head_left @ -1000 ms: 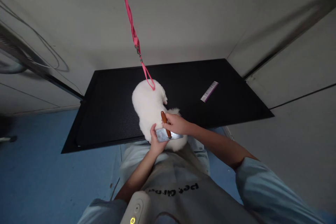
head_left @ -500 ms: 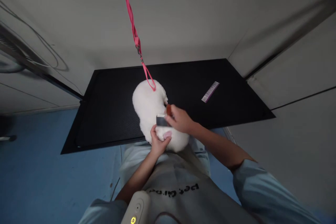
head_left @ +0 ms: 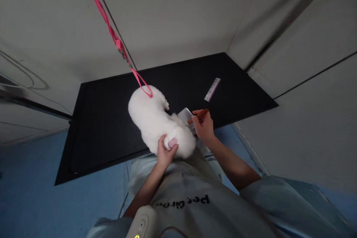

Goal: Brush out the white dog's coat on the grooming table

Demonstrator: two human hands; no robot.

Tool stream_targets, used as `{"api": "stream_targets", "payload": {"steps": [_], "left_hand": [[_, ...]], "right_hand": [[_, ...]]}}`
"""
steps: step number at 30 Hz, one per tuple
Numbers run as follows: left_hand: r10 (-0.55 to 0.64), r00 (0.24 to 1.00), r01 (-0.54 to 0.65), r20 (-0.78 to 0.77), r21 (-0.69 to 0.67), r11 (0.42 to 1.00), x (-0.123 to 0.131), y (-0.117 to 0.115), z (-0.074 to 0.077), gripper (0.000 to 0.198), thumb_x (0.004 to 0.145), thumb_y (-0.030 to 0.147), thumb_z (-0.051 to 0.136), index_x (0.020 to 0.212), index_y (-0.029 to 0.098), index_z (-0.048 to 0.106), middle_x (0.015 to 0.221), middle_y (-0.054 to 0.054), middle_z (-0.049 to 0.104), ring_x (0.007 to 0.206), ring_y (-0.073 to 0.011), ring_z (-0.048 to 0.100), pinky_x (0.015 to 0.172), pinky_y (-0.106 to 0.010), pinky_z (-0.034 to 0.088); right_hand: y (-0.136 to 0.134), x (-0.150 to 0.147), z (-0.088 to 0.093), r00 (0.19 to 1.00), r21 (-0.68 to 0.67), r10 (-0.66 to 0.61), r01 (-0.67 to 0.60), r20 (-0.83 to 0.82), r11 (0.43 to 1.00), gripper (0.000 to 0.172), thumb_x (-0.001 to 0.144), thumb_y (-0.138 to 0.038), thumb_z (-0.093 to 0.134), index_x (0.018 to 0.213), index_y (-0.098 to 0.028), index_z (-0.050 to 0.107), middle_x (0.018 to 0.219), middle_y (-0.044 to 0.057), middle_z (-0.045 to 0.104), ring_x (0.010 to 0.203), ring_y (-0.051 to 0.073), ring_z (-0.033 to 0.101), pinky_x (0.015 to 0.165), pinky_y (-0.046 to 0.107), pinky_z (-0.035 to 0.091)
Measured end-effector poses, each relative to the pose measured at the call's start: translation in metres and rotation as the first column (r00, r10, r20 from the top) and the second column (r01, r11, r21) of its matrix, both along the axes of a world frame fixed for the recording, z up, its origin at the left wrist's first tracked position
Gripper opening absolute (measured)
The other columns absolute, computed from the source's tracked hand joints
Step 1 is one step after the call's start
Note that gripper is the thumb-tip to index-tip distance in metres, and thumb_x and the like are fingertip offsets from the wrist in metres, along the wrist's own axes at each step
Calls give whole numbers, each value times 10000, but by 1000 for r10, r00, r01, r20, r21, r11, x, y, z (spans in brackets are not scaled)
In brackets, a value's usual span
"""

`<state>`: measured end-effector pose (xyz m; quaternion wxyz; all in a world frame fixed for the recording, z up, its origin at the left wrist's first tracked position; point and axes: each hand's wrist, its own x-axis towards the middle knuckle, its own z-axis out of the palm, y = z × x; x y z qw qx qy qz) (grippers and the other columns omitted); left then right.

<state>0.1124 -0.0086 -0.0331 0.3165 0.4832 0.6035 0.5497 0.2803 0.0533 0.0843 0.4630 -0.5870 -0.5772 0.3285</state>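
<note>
A white fluffy dog (head_left: 152, 121) is on the black table (head_left: 97, 119), its head at the front edge against my apron. My left hand (head_left: 166, 154) holds the side of its head, thumb and fingers around an ear whose pink inner skin (head_left: 172, 142) shows. A slicker brush (head_left: 184, 113) with a flat pale head and an orange-brown handle is gripped in my right hand (head_left: 205, 126). The brush head lies beside the right side of the dog's head; whether its pins touch the fur I cannot tell.
A pink loop lead (head_left: 107, 16) runs from above down to the dog's rear body. A purple-edged metal comb (head_left: 212, 90) lies on the table's right half. Grey walls (head_left: 181, 15) stand behind, and a white device (head_left: 142, 221) hangs at my front.
My right hand has taken the brush from on top of the dog's head to its right side, turning the brush. My left hand stays at the ear. The whole view has shifted and tilted.
</note>
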Motion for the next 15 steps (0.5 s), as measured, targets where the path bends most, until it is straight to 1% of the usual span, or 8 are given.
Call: {"api": "stream_targets", "payload": {"steps": [2, 4, 6, 8, 9, 11, 13, 15], "left_hand": [[-50, 998, 50, -34, -3, 999, -3, 0, -1, 660, 627, 337, 744, 1199, 150, 473, 1184, -127, 536, 1112, -262, 547, 1004, -403, 424], [-107, 992, 107, -64, -2, 994, -8, 1, -1, 649, 649, 338, 725, 1216, 146, 475, 1169, -125, 547, 1075, -253, 565, 963, -397, 451], [-135, 984, 136, -113, 3, 991, -12, 3, -1, 573, 685, 341, 695, 1190, 147, 508, 1135, -117, 564, 1062, -247, 565, 955, -398, 448], [-122, 978, 124, -169, 2, 992, -16, 5, 1, 428, 720, 357, 668, 1082, 152, 569, 1036, -96, 590, 1016, -239, 566, 937, -395, 443], [-118, 976, 119, -182, -4, 993, -16, 7, 3, 345, 733, 371, 656, 995, 156, 592, 956, -78, 596, 957, -228, 571, 903, -385, 451], [-101, 983, 98, -151, -28, 995, -15, 9, 10, 250, 752, 408, 635, 802, 170, 577, 776, -29, 561, 789, -190, 556, 791, -342, 466], [-68, 996, 64, -55, -59, 996, -12, 11, 17, 292, 754, 445, 627, 689, 183, 517, 666, 9, 499, 670, -151, 509, 693, -295, 453], [-38, 998, 41, 46, -86, 995, -8, 12, 24, 330, 739, 471, 638, 665, 184, 493, 633, 25, 477, 626, -129, 482, 648, -267, 433]], "right_hand": [[-10, 1, -5, 997, -11, 45, -46, -58, 999, 245, 816, -336, 538, 1018, -199, 513, 893, 52, 651, 755, 169, 628, 665, 292, 480], [-17, 1, -8, 990, -86, 108, -116, -96, 989, 220, 800, -351, 545, 960, -199, 528, 836, 42, 647, 712, 168, 618, 645, 296, 485], [-22, 2, -11, 993, -100, -16, 5, -119, 995, 223, 818, -365, 512, 965, -196, 519, 817, 45, 641, 726, 174, 617, 661, 306, 491], [-27, 4, -14, 966, -23, -221, 219, -133, 975, 238, 842, -374, 480, 1002, -199, 500, 905, 73, 643, 805, 186, 620, 717, 326, 495], [-31, 5, -16, 956, 15, -256, 261, -141, 965, 240, 844, -376, 483, 1011, -203, 497, 961, 87, 639, 847, 194, 618, 745, 337, 495], [-40, 5, -20, 972, 27, -177, 183, -152, 983, 234, 830, -376, 512, 995, -211, 513, 1009, 95, 634, 875, 207, 614, 766, 355, 497], [-48, 5, -23, 980, -34, -91, 86, -177, 996, 226, 820, -366, 519, 982, -209, 528, 968, 87, 636, 840, 211, 614, 754, 368, 501], [-54, 5, -26, 960, -37, -207, 204, -189, 978, 204, 828, -354, 494, 967, -207, 519, 969, 89, 624, 862, 215, 607, 789, 389, 495]]}}
